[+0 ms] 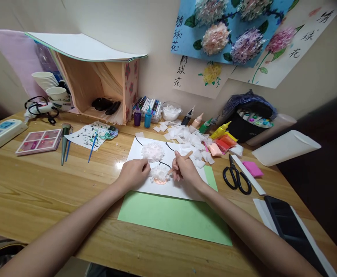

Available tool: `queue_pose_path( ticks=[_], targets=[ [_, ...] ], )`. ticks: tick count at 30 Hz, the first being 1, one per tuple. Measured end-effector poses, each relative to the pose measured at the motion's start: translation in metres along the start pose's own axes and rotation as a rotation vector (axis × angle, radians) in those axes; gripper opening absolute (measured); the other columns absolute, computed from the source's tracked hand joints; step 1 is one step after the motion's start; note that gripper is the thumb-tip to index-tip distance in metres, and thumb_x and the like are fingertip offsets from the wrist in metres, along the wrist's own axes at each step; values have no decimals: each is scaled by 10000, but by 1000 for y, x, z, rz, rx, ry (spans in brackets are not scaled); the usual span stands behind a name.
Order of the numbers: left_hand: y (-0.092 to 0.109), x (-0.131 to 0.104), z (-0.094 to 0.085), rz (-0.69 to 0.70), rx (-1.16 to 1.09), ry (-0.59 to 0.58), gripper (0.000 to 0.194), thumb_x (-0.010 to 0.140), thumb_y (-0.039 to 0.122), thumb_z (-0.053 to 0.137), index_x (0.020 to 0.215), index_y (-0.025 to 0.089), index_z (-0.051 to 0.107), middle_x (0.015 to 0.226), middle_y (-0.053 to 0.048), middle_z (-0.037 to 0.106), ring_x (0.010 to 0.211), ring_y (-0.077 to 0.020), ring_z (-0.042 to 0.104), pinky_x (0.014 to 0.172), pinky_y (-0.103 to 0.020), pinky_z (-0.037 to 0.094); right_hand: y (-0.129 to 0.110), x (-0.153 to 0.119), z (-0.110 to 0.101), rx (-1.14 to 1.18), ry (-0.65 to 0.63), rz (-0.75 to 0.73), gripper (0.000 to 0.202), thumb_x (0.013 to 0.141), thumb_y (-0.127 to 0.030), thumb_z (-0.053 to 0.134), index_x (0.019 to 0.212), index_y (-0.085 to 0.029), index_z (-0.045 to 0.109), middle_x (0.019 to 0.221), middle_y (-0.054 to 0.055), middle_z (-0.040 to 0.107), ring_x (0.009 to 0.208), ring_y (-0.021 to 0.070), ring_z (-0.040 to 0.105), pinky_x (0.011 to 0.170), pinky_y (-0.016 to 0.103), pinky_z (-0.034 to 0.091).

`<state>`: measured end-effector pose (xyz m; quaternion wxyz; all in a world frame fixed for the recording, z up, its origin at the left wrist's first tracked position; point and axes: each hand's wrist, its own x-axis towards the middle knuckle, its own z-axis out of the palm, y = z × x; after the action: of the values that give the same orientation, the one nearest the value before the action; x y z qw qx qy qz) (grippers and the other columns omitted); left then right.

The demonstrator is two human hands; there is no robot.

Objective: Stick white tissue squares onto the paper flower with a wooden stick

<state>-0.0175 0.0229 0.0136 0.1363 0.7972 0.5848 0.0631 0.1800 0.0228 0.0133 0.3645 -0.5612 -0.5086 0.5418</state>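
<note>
My right hand [186, 168] grips a flat wooden craft stick [188, 155], whose lower end reaches the right edge of a half-built flower [159, 171]. This flower is ruffled white tissue, with a peach-coloured base [160, 181] showing along its lower side. My left hand [135, 173] is closed at the flower's left side, its fingertips curled under; what they hold, if anything, is hidden. Above sits a fuller pale pink tissue flower [153, 151]. Both flowers lie on a white sheet [153, 191] with dark painted stems, which rests on green paper [174, 219].
Loose tissue squares [185, 136] lie behind the sheet, near a yellow paint bottle [220, 130]. Black scissors [236, 179] and a black case [292, 227] are at right. Paintbrushes [92, 148], a pink palette [39, 141] and a power strip [5, 134] are at left.
</note>
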Motion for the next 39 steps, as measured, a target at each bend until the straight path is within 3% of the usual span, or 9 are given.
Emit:
queue_pose_path(
  ticks=[6,11,16,27,35,39],
  targets=[
    [0,0,-2,0,-14,-7,354,894,351,314,759,214,612,841,-64,703,755,-205,610,566,-290,262,4,-1,1,-3,-46,-87,604,875,-619,316,443,-199,360,274,-22,415,253,68,345,313,187,239],
    [0,0,-1,2,-10,-5,348,892,343,319,757,213,612,838,-63,702,755,-205,608,570,-291,269,25,-17,-5,116,18,-233,607,871,-627,333,458,-192,420,327,-32,392,302,80,369,342,214,257],
    [-1,0,0,10,-1,11,345,894,342,322,736,213,601,811,-60,697,730,-205,601,558,-291,250,30,-23,-10,145,106,-294,615,870,-608,345,403,-208,364,335,-42,301,293,72,291,329,240,186],
    [-1,1,1,11,-3,-2,336,893,349,322,710,210,567,789,-52,688,722,-197,592,552,-290,223,35,-27,-10,-75,10,-366,617,931,-529,294,430,-193,424,390,-19,397,387,90,366,461,260,322],
    [0,2,1,11,-11,5,327,881,346,326,694,206,555,774,-47,685,706,-192,587,545,-289,208,14,-23,-1,-299,-28,-449,620,939,-520,247,409,-213,340,383,-13,393,400,101,398,539,261,383],
    [0,2,1,21,-18,14,327,882,343,323,697,204,554,774,-46,685,707,-192,590,544,-292,205,-16,-12,7,-483,-93,-313,586,935,-498,284,440,-204,392,336,-28,386,390,108,438,558,256,385]
  ],
)
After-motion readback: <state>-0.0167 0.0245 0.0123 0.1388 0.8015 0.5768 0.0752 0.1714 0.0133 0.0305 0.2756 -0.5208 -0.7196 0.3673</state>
